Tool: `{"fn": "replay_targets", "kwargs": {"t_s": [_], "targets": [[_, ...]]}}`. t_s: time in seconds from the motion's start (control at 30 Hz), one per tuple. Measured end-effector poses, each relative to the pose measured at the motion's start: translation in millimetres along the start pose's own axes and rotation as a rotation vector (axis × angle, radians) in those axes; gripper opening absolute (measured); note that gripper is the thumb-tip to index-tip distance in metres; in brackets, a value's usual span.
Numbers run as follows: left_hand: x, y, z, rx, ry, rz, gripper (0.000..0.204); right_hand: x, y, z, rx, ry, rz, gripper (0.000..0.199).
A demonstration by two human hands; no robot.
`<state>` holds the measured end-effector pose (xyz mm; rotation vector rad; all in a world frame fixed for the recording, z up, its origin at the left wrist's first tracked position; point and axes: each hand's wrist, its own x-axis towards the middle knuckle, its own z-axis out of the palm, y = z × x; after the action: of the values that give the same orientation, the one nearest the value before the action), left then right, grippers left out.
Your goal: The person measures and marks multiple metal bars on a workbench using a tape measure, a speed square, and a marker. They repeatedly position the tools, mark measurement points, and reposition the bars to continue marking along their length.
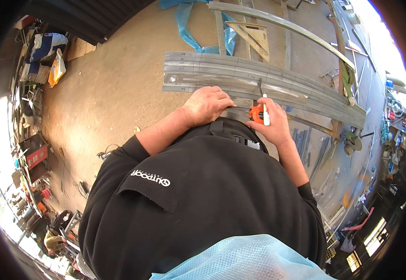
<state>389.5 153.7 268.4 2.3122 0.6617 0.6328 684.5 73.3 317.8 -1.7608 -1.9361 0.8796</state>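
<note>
In my right hand (pixel 276 122) are an orange tape measure (pixel 256 114) and a white marker (pixel 266 111), the marker standing upright along the fingers. My left hand (pixel 206 105) is closed at the near edge of several grey metal bars (pixel 203 70), its fingertips together; whatever they pinch is too small to make out. The bars lie side by side in front of me, crossed by thin marked lines. A shiny metal strip (pixel 212 80) rests along them. Both hands are close to my waist, a short distance apart.
Past the bars, a yellowish triangular set square (pixel 254 39) lies on a metal frame (pixel 282 22). Blue plastic sheeting (pixel 184 28) is on the brown floor (pixel 114 70). Short metal pieces (pixel 301 142) lie at the right. Tools and clutter line the left side, with a red box (pixel 37 157).
</note>
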Motion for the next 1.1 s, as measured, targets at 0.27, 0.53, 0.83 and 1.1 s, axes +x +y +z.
{"fn": "replay_targets", "kwargs": {"t_s": [0.27,0.53,0.83,1.1], "targets": [[-41.2,-7.8,-4.1,0.156,0.105,-0.294,0.031,-31.3,101.6,-74.3,0.065,0.257,0.179,0.066],[-1.2,-2.1,41.2,0.329,0.052,-0.443,0.039,-33.5,275.9,-136.9,-0.357,0.51,0.337,0.07],[54.0,-24.7,64.5,0.503,-0.1,-0.514,0.055,-25.1,339.4,-139.1,-0.381,0.498,0.371,0.076],[55.9,-31.4,67.4,0.532,-0.112,-0.546,0.044,-47.3,292.1,-144.9,-0.134,0.698,0.153,0.044]]}}
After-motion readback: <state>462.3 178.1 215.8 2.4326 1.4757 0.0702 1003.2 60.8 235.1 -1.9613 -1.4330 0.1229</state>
